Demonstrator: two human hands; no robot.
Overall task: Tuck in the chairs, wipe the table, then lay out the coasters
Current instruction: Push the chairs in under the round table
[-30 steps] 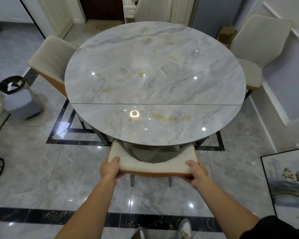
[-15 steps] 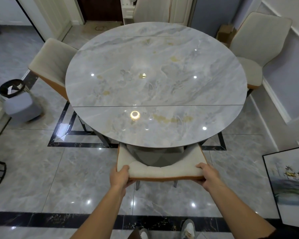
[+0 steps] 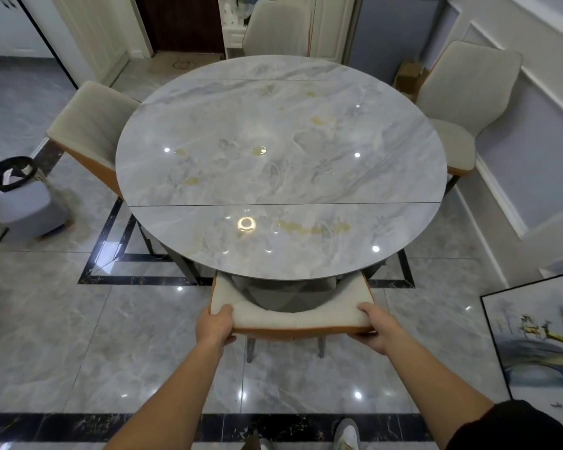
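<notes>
The near chair [image 3: 293, 316] stands at the front edge of the round marble worktop [image 3: 280, 164], its seat tucked beneath. The left hand [image 3: 216, 326] curls round the backrest's left corner, and the right hand [image 3: 376, 329] round its right corner. A left chair [image 3: 88, 131], a far chair [image 3: 275, 30] and a right chair [image 3: 468, 92] ring the worktop.

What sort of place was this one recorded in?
Most likely a home dining area: a round marble-look table ringed by upholstered chairs, a glossy tiled floor, and a framed painting standing by the wall.
</notes>
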